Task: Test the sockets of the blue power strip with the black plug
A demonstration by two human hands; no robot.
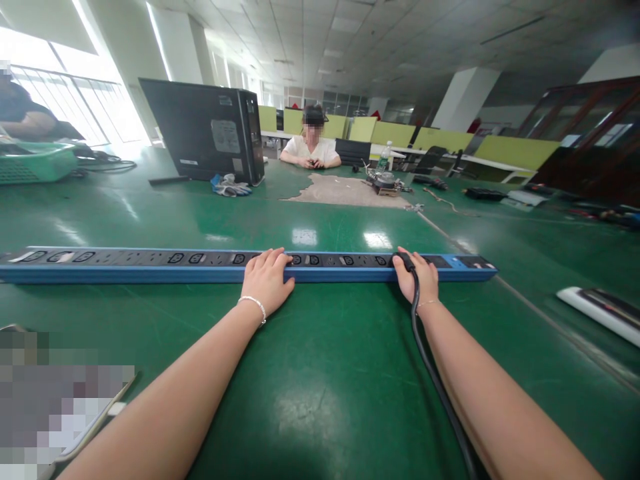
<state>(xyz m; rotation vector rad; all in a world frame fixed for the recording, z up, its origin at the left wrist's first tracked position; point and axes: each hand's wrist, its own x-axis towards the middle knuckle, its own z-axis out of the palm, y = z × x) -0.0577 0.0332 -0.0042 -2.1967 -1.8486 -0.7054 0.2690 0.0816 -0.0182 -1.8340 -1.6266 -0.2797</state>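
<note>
A long blue power strip point(333, 274) with a black socket face lies across the green table point(320, 347). My left hand point(267, 281) rests over its middle, fingers on the socket face and thumb along the front side. Near the strip's right end, my right hand point(419, 277) is closed on a black plug point(405, 261), which sits at the socket face. Whether the plug is seated in a socket cannot be told. From the plug a black cable point(433, 373) runs down along my right forearm to the bottom edge.
A black computer case point(210, 133) and gloves point(231, 186) stand beyond the strip. A green basket point(37, 163) is at the far left, a white-edged device point(603, 313) at right. People sit across the table and at far left.
</note>
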